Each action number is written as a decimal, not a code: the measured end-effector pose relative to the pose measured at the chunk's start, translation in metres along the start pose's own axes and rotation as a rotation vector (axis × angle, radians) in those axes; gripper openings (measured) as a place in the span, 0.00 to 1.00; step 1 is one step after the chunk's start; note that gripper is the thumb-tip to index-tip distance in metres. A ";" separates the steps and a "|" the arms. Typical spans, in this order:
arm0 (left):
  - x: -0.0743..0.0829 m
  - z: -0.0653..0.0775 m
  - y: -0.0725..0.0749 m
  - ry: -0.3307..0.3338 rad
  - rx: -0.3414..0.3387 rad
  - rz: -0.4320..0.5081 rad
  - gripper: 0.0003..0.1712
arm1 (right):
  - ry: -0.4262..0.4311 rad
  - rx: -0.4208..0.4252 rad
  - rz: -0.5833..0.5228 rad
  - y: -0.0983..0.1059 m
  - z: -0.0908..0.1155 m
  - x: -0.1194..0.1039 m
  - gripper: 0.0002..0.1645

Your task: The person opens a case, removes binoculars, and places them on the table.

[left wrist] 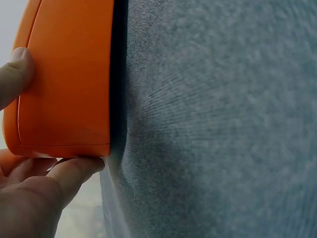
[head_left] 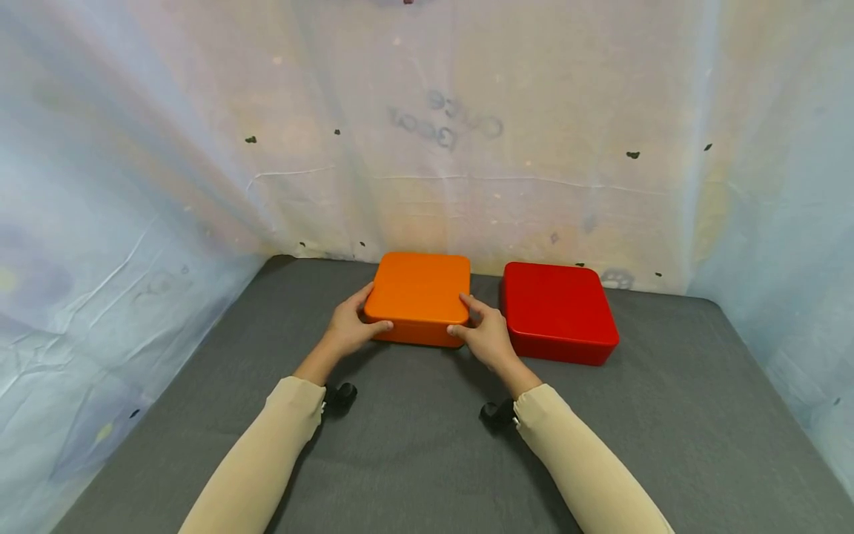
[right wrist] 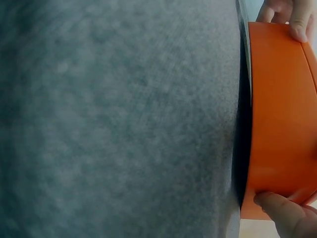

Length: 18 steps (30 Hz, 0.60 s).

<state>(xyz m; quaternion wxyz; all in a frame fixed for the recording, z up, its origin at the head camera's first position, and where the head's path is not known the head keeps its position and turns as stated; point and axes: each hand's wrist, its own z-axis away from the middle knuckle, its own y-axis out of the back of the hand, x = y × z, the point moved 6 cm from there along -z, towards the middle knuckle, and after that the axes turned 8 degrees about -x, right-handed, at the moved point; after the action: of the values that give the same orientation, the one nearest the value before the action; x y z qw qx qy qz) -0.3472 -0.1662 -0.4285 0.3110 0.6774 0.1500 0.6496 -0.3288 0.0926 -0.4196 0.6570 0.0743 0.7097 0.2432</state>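
An orange box with rounded corners and a lid seam is held between both hands at the far side of the grey-covered table. My left hand grips its near left corner, thumb on the front face and fingers along the left side. At the near right corner my right hand holds it the same way, thumb in front. Both wrist views show a dark gap under the orange box; whether it is fully off the cloth I cannot tell. Close to the right hand sits a red box of similar shape.
Grey cloth covers the table. A pale patterned curtain hangs right behind the table's far edge, with further curtain on the left and right. A black wrist camera is worn on the left wrist, another camera on the right.
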 end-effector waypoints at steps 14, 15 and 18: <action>0.000 0.003 -0.005 0.021 0.013 0.029 0.55 | -0.046 0.028 -0.054 0.001 0.004 0.006 0.45; 0.000 0.003 -0.005 0.021 0.012 0.040 0.55 | -0.053 0.029 -0.065 0.000 0.004 0.007 0.45; -0.001 0.003 -0.006 0.024 0.015 0.055 0.56 | -0.068 0.030 -0.091 0.000 0.004 0.009 0.46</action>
<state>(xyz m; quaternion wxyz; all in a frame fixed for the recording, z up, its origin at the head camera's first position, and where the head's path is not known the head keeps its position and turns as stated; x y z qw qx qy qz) -0.3431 -0.1630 -0.4323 0.2860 0.6757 0.1398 0.6649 -0.3257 0.0978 -0.4279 0.6900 0.0597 0.6932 0.1997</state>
